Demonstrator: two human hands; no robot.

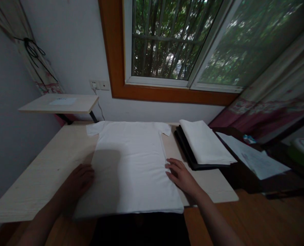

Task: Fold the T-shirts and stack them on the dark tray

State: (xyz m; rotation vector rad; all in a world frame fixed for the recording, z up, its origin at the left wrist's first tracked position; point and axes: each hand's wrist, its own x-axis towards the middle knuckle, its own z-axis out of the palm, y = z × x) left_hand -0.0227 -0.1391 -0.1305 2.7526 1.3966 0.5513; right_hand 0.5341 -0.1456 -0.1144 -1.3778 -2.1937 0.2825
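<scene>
A white short-sleeved T-shirt [139,171] lies spread flat on the light wooden table, its sleeves at the far side and its hem at the near edge. My left hand [81,179] is at the shirt's left side, in shadow, with loosely bent fingers by the fabric. On the opposite side, my right hand [181,176] touches the shirt's right edge. Its thumb and fingers are apart. Neither hand visibly grips the cloth. A dark shadow falls across the lower left part of the shirt.
Folded white cloth [205,143] lies on a black folder-like item [189,153] to the right. A small raised shelf [82,104] holds paper at the back left. Papers [251,155] lie on a dark surface farther right. The wooden table [49,167] ends just before me.
</scene>
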